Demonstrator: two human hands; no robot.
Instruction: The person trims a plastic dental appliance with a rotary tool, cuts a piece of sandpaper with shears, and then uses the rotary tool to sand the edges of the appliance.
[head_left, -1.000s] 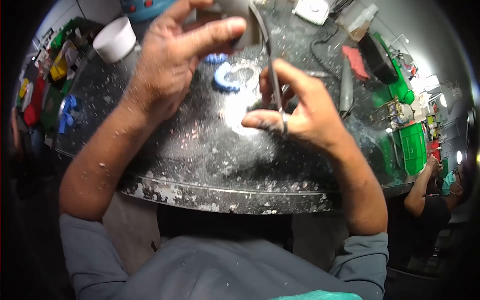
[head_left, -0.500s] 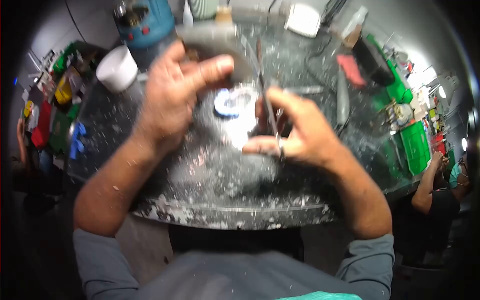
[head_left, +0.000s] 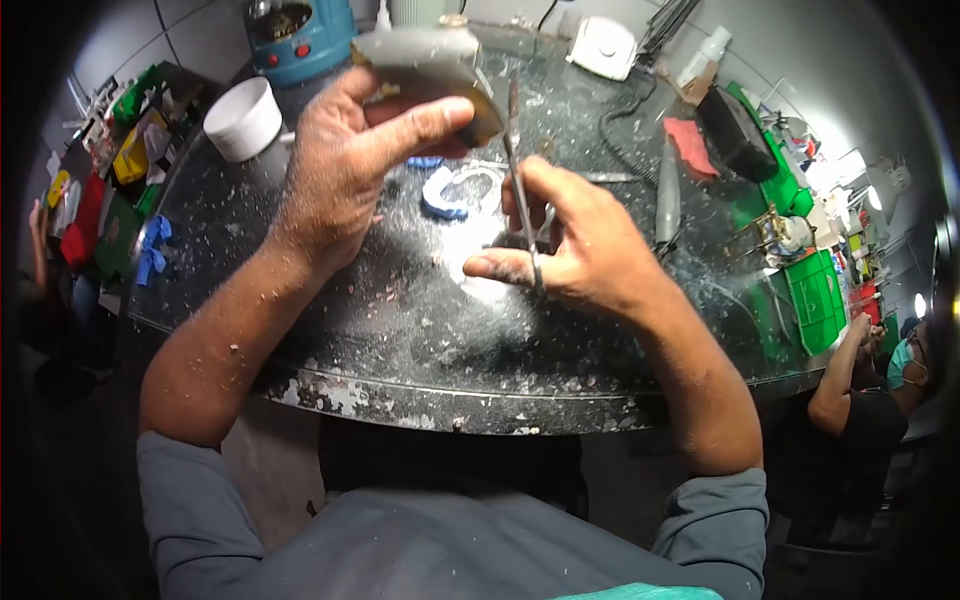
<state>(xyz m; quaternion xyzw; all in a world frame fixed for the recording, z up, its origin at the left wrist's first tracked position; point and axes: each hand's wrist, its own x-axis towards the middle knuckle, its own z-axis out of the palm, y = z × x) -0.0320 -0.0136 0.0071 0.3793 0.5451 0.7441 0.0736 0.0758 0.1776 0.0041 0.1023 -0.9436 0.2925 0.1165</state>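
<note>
My left hand (head_left: 345, 165) is wrapped round a grey, half-round piece (head_left: 425, 52) with a smooth rim and a yellowish-brown patch underneath, its thumb pressed on the near side. A slim metal hand tool (head_left: 520, 190) stands nearly upright in my right hand (head_left: 590, 235), pinched between fingers and thumb. The tool's upper part reaches close beside the right edge of the grey piece. Below them on the table lies a blue-and-white U-shaped dental piece (head_left: 440, 195), with a pale curved piece beside it. Dark smudges mark my right thumb.
The dark table (head_left: 450, 330) is strewn with white dust and crumbs. A white bowl (head_left: 243, 120) and a blue appliance (head_left: 300, 45) stand at left. To the right lie a grey handpiece (head_left: 668, 200), a pink sheet (head_left: 690, 145), a black box (head_left: 735, 135) and a green crate (head_left: 815, 300).
The left hand and the grey piece are sharper and slightly higher in view. My right hand has shifted a little left and up with the tool. Both holds stay the same.
</note>
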